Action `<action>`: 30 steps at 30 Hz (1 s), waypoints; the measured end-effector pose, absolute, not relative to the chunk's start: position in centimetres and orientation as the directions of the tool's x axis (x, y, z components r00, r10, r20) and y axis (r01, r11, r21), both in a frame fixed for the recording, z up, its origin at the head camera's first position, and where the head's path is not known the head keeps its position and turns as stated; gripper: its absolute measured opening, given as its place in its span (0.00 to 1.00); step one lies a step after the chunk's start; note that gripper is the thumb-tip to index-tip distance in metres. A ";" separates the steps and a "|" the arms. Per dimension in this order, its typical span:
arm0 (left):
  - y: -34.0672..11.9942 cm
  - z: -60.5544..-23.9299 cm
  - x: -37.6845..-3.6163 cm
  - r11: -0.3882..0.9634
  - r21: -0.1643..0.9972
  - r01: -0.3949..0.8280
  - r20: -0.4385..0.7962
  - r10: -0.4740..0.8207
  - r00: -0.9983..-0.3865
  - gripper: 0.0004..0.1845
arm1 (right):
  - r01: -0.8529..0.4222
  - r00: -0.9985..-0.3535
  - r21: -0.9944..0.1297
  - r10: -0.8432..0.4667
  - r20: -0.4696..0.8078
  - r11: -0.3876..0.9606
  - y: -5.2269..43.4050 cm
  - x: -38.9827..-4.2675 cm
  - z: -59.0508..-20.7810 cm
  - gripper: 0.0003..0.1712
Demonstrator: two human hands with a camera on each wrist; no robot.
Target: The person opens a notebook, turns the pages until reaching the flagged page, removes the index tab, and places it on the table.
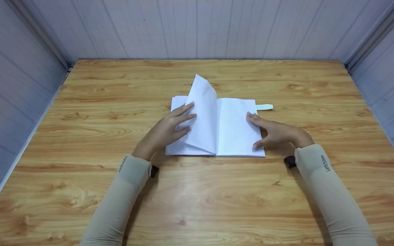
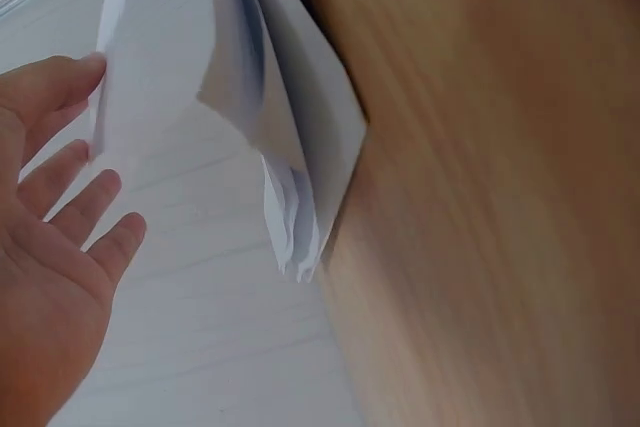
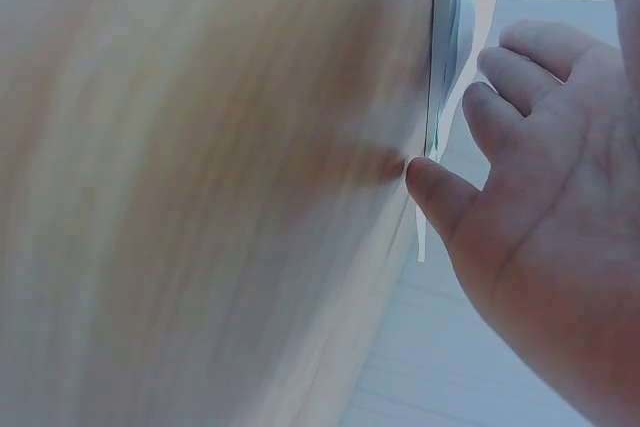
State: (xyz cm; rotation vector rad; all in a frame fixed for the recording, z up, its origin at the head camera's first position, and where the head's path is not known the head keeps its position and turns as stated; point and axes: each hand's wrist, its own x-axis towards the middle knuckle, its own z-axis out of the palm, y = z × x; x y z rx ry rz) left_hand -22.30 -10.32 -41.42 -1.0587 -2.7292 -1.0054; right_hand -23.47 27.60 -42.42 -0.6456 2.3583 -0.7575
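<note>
An open notebook (image 1: 239,131) with white lined pages lies on the wooden table. One loose leaf (image 1: 204,109) stands partly raised left of the fold, its upper corner pointing up. My left hand (image 1: 168,128) is at this leaf, fingers spread and fairly straight, with fingertips against it. In the left wrist view, fingertips (image 2: 98,67) meet the edge of a white leaf. My right hand (image 1: 275,131) rests at the notebook's right edge, fingertips on the right page and thumb near its lower corner; the right wrist view shows it spread.
A pale tab (image 1: 264,107) sticks out from the notebook's upper right side. Panelled white walls (image 1: 197,30) enclose the wooden table (image 1: 197,201) at the back and both sides. Dark wrist cameras (image 1: 290,162) sit under both sleeves.
</note>
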 end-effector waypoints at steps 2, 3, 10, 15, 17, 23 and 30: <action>-10.7 -41.4 -22.3 0.569 0.577 0.586 0.205 0.594 -0.778 0.25 | -0.270 -0.715 -0.638 -0.594 -0.368 0.721 27.5 -23.4 -42.4 0.66; -10.8 -41.5 -22.4 0.578 0.585 0.569 0.173 0.596 -0.784 0.25 | -0.268 -0.715 -0.637 -0.593 -0.372 0.723 27.5 -23.3 -42.3 0.66; -11.6 -41.4 -22.4 0.679 0.579 0.452 -0.074 0.596 -0.800 0.31 | -0.283 -0.707 -0.624 -0.599 -0.378 0.728 27.3 -23.3 -42.3 0.66; -11.8 -41.5 -22.4 0.723 0.562 0.401 -0.212 0.595 -0.775 0.34 | -0.295 -0.701 -0.605 -0.598 -0.389 0.740 27.3 -23.2 -42.4 0.65; -11.9 -41.6 -22.4 0.737 0.566 0.370 -0.262 0.586 -0.767 0.34 | -0.291 -0.700 -0.599 -0.593 -0.398 0.746 27.3 -23.2 -42.5 0.65; -12.4 -41.7 -22.3 0.777 0.562 0.285 -0.376 0.546 -0.748 0.36 | -0.250 -0.707 -0.573 -0.551 -0.443 0.781 27.0 -23.2 -42.4 0.65; -12.7 -41.6 -22.1 0.785 0.561 0.261 -0.409 0.537 -0.737 0.37 | -0.242 -0.704 -0.562 -0.542 -0.459 0.791 27.1 -23.3 -42.3 0.65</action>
